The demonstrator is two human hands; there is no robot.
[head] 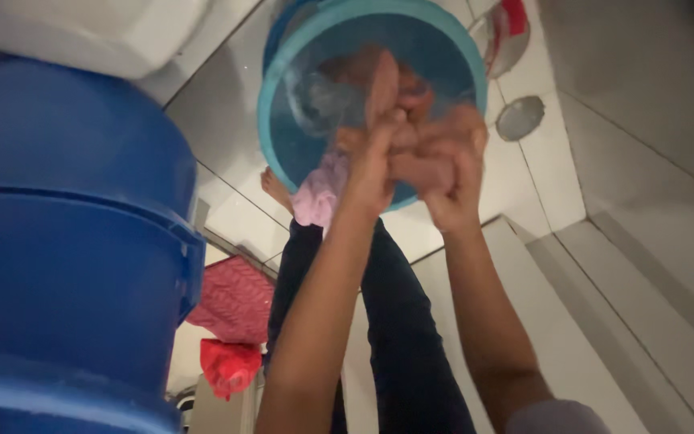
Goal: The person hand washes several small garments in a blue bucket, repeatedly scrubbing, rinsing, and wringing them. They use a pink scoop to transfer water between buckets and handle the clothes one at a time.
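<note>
The basin [279,137] just above the two hands is teal at the rim and a deeper blue inside. The cloth [319,193] beside the left hand [375,161] is pale pink-lilac, and the piece [379,84] above the right hand [447,173] is a dull reddish brown. Far to the left of both hands stands a plain deep-blue barrel [66,257]. Below it lies a red basket [234,297] with a woven zigzag pattern, and a plain red bag [226,366]. The floor tiles [652,104] are white-grey. The trousers [399,337] below the hands are dark navy.

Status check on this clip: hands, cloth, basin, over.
Left hand and right hand pressed together, gripping a pinkish-brown cloth over the teal basin of water. Big blue barrel close on the left, not touching.
</note>
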